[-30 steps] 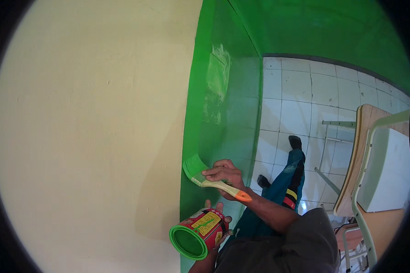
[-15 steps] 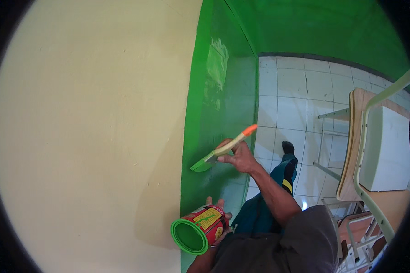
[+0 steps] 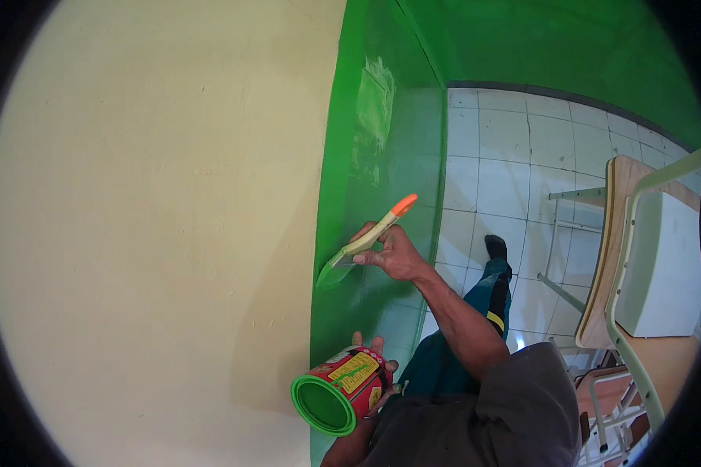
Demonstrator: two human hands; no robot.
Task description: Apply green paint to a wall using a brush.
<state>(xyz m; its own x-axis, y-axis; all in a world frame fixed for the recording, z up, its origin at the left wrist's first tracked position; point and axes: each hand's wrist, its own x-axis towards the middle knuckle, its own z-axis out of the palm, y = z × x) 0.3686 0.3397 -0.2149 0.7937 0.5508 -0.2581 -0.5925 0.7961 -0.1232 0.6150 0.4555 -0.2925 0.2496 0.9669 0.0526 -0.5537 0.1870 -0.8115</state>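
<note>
My right hand point(image 3: 389, 251) is closed around a paintbrush point(image 3: 375, 232) with a pale handle and an orange end. The bristles are coated in green and press against the green band of the wall point(image 3: 336, 187), close to its edge with the cream part. Below, my left hand point(image 3: 383, 373) grips a red paint can point(image 3: 358, 380) with a yellow label from behind and underneath. The can tilts, so its green-smeared rim and green inside face toward the wall. Part of the left palm is hidden by the can.
The cream wall point(image 3: 156, 218) fills the left side. A rough, pale patch point(image 3: 374, 109) marks the green band farther off. On the right stand chairs point(image 3: 611, 249) with wooden seats and metal frames on white floor tiles point(image 3: 502, 140). My leg and dark foot point(image 3: 495, 247) show below.
My right hand has moved left and slightly farther away, bringing the brush's bristles onto the green wall near the cream edge. The left hand and can have stayed nearly still.
</note>
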